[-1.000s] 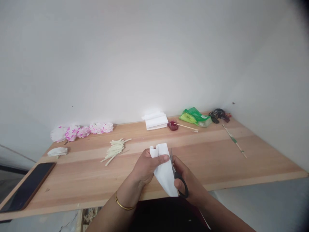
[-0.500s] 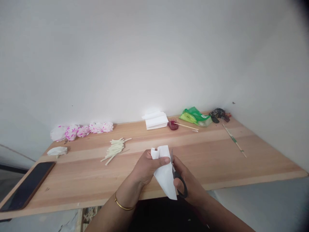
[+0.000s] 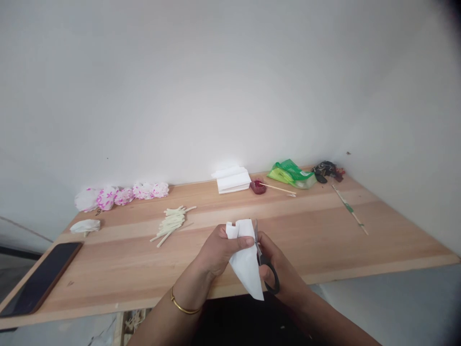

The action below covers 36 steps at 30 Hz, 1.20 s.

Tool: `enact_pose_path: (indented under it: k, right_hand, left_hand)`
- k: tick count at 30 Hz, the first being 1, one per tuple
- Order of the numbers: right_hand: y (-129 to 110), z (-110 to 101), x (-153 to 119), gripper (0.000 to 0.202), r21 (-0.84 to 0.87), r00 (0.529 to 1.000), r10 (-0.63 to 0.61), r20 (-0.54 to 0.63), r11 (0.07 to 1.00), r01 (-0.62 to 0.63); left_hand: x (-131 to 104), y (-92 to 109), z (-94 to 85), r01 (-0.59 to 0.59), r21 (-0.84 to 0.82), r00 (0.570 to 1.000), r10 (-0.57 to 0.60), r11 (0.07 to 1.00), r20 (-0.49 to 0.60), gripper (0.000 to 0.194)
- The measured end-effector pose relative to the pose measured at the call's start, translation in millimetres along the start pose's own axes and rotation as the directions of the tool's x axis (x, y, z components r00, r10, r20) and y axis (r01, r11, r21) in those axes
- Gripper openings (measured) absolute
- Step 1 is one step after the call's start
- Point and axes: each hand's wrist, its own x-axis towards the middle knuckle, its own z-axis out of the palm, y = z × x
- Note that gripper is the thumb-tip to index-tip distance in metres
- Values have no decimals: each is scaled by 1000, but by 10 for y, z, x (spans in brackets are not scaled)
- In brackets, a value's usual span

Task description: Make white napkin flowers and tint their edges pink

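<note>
A folded piece of white paper (image 3: 247,269) is held in my left hand (image 3: 221,247), the thumb pressed on its front. Black-handled scissors (image 3: 269,274) are in my right hand (image 3: 283,271), its thumb at the handle. The scissor blades point up and away, along the right edge of the paper. Part of my right hand's fingers lies hidden behind the scissors. Both hands are over the front edge of the wooden table (image 3: 309,240).
White sticks (image 3: 171,223) lie left of centre, with pink-and-white bundles (image 3: 122,195) and a phone (image 3: 43,276) farther left. Along the back are folded white sheets (image 3: 233,180), a red dish (image 3: 258,186), a green packet (image 3: 292,174) and dark scraps (image 3: 326,171).
The paper's top and lower tip have shifted down very slightly. Both hands keep nearly the same pose and hold.
</note>
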Motion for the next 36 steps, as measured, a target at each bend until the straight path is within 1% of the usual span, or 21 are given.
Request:
enact_pose_path:
  k: [6, 8, 11, 13, 20, 25, 27, 32, 34, 36]
  right_hand:
    - [59, -29, -25, 60, -54, 998, 0, -65, 999, -4]
    - [60, -28, -27, 60, -38, 999, 0, -53, 999, -2]
    - [48, -20, -11, 62, 14, 1000, -5, 4, 1000, 5]
    - [53, -19, 1, 63, 23, 1000, -13, 15, 1000, 12]
    - [131, -34, -10, 60, -19, 999, -9, -50, 1000, 8]
    - [98, -24, -16, 65, 3, 999, 14, 29, 1000, -14]
    - [97, -19, -21, 67, 16, 999, 24, 35, 1000, -24]
    - [126, -12, -29, 66, -2, 998, 41, -42, 999, -41]
    - [126, -8, -25, 65, -5, 998, 36, -50, 999, -36]
    - [119, -4, -21, 65, -2, 999, 22, -34, 1000, -23]
  left_hand:
    - [1, -10, -22, 14, 18, 1000, -13, 1000, -23, 24]
    - [2, -5, -26, 11, 26, 999, -10, 1000, -33, 24]
    - [0, 9, -29, 16, 46, 1000, -16, 999, 1, 24]
    - [-3, 18, -30, 20, 56, 1000, -21, 998, 19, 23]
    - [-11, 22, -30, 22, 57, 1000, -23, 998, 12, 21]
    - [-9, 31, -49, 28, 72, 999, -30, 997, 30, 23]
    - [-5, 33, -67, 35, 84, 998, -39, 996, 44, 23]
    - [1, 19, -96, 47, 77, 998, -50, 996, 40, 23]
    - [2, 17, -93, 41, 71, 999, -44, 997, 31, 22]
    - [3, 26, -88, 35, 70, 999, -37, 997, 23, 22]
